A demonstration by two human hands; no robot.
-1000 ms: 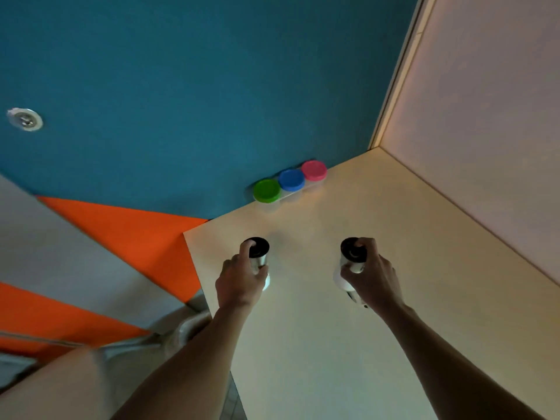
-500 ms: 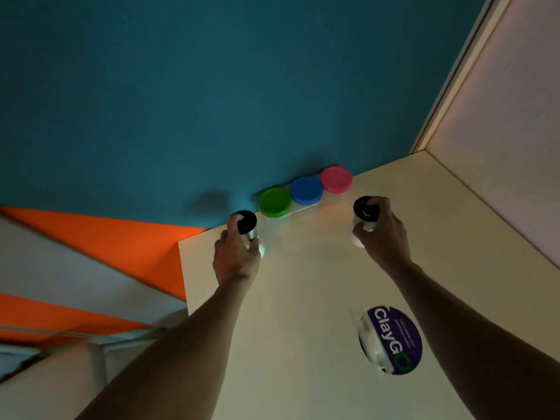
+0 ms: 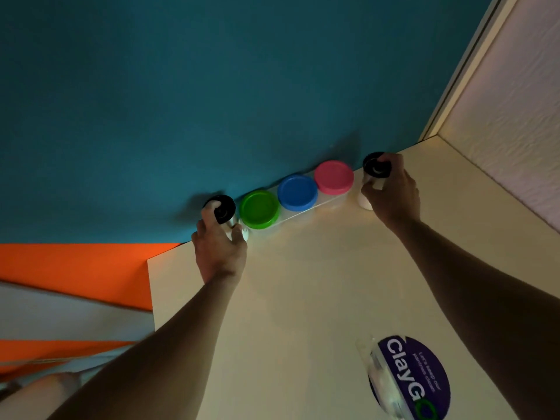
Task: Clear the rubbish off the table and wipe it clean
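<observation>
At the far edge of the pale table (image 3: 303, 298), against the teal wall (image 3: 212, 86), three small tubs stand in a touching row inside a clear wrap: one with a green lid (image 3: 259, 209) at the left, one with a blue lid (image 3: 297, 192) in the middle and one with a pink lid (image 3: 334, 177) at the right. The lids are on, so what is inside cannot be told.

The left hand (image 3: 219, 248) is closed around a small handle with a black top (image 3: 222, 209), its thumb lying over that top; the handle is just left of the green lid, at the table's far left corner, and a white part shows below the fingers. The right hand (image 3: 392, 189) is closed in the same way around a second black-topped handle (image 3: 375, 166), just right of the pink lid, with a white base near the tabletop. The row of tubs lies between the two hands. Whether either handle touches the tubs cannot be told.

Nearer on the right of the table lies a round dark purple pack (image 3: 415, 377) printed "ClayGo", with crinkled clear plastic along its left side, well apart from the tubs. The right forearm passes just beside it.

Left of the table an orange panel (image 3: 75, 268) shows below the teal, and a light textured wall (image 3: 515, 101) closes the right side
</observation>
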